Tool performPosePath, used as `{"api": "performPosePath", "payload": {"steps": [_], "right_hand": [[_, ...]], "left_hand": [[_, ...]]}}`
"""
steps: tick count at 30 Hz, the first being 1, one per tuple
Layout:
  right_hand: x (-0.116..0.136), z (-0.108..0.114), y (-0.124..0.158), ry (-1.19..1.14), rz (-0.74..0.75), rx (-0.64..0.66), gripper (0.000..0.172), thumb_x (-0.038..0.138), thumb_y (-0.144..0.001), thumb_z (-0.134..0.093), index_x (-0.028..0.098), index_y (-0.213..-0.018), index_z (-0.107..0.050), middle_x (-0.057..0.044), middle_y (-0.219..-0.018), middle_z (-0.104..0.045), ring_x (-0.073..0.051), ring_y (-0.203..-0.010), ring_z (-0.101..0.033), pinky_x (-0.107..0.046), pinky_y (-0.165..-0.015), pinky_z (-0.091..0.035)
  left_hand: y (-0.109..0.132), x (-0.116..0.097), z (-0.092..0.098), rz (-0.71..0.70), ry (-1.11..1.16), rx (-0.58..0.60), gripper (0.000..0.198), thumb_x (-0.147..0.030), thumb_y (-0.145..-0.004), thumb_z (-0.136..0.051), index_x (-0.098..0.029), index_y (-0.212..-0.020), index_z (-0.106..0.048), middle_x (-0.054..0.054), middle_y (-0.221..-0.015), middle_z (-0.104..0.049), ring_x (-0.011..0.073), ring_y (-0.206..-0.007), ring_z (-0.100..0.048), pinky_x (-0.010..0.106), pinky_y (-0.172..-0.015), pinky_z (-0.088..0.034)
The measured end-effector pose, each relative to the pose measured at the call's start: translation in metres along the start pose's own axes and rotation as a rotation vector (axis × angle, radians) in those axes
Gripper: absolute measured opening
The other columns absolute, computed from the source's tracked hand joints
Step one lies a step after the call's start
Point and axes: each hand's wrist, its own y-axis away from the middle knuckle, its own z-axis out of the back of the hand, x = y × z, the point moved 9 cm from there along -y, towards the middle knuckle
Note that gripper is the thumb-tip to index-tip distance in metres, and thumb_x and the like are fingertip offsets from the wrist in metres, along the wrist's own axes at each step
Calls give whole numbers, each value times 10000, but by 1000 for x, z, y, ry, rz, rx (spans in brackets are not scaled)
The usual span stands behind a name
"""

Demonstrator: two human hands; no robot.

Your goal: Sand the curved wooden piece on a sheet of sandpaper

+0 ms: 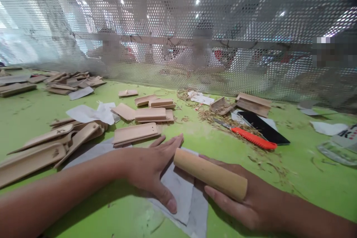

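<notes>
My left hand (154, 167) lies flat with fingers spread, pressing on overlapping white paper sheets (181, 197) on the green table (125, 208). In my right hand (245, 197) is a rounded bamboo piece (210, 174), smooth outer side up and tilted over the right edge of the sheets. My thumb runs along its near side, while the other fingers are partly hidden behind it. Whether its underside touches the paper cannot be seen. Just beyond my left fingers sits a trough-shaped bamboo piece (136, 134) with two small dark holes near one end.
An orange-handled utility knife (253, 137) lies among bamboo shavings (212, 119), beside a black phone-like slab (263, 128). Bamboo pieces (33, 156) are piled at left, with another heap (74, 81) farther back. A perforated screen (173, 15) borders the far edge; blurred people appear behind it.
</notes>
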Motion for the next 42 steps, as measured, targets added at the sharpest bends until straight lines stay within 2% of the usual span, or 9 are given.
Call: {"api": "performPosePath", "payload": {"steps": [7,11,15,25,29,32,35,39,42], "right_hand": [[7,-1,6,101,85,48,526,281,-967,-602,330,-1491,-595,-18,-1437,-674,-303,-1387,-576,-491,-1258,-256],[-8,8,14,-30,-84,-108,685,392,-922,-686,320,-1573,-485,-58,-1438,-672,-357,-1310,-641,-515,-1133,-489],[-15,-2,15,-163,-199,-5,687,394,-971,-627,310,-1615,-403,-64,-1240,-786,-306,-1100,-766,-439,-976,-626],[-25,3,17,-173,-153,-98,845,494,-919,-668,252,-1652,-324,-101,-1380,-712,-308,-1193,-721,-375,-993,-601],[-20,-4,11,-137,-165,41,608,467,-974,-610,263,-1542,-539,-65,-1193,-800,-303,-1061,-772,-478,-1090,-534],[-18,6,8,-191,-170,-25,797,482,-940,-657,244,-1639,-357,-101,-1335,-738,-316,-1153,-738,-440,-1026,-581],[-21,2,9,-174,-191,0,652,434,-974,-617,262,-1586,-470,-80,-1236,-785,-312,-1114,-752,-477,-1044,-569],[-25,-2,13,-230,-222,-43,855,457,-936,-675,217,-1661,-290,-125,-1285,-762,-307,-1045,-772,-413,-935,-631],[-14,0,10,-178,-142,-35,590,436,-978,-620,268,-1538,-540,-65,-1233,-786,-301,-1106,-748,-504,-1106,-510]], "left_hand": [[1,1,-3,18,-51,20,1515,-742,-686,-835,-103,-1655,139,208,-1678,151,478,-1516,149,622,-1246,-107],[1,1,-1,-12,-19,-6,1520,-752,-680,-836,-106,-1658,132,203,-1690,118,486,-1506,159,654,-1235,-118],[1,-1,0,-47,-30,-17,1490,-761,-687,-829,-98,-1671,73,211,-1683,127,492,-1513,143,664,-1233,-114],[0,-2,0,-60,-38,-30,1478,-805,-710,-783,-91,-1668,88,235,-1683,111,488,-1535,79,629,-1245,-117],[0,-2,0,-76,-75,-33,1424,-801,-732,-768,-123,-1679,52,216,-1690,122,475,-1546,72,619,-1249,-94],[0,-1,-2,-56,-69,-4,1441,-783,-722,-784,-111,-1676,61,221,-1683,138,484,-1538,103,639,-1241,-76],[-1,-3,0,-63,-69,-19,1409,-756,-729,-796,-110,-1681,17,223,-1690,119,478,-1539,104,635,-1243,-51],[0,-4,0,-49,-58,-14,1418,-751,-740,-785,-107,-1674,65,224,-1685,132,465,-1539,124,648,-1235,-75],[1,-5,1,-66,-64,-26,1405,-741,-734,-797,-123,-1680,37,216,-1690,119,463,-1544,104,649,-1235,-58]]}}
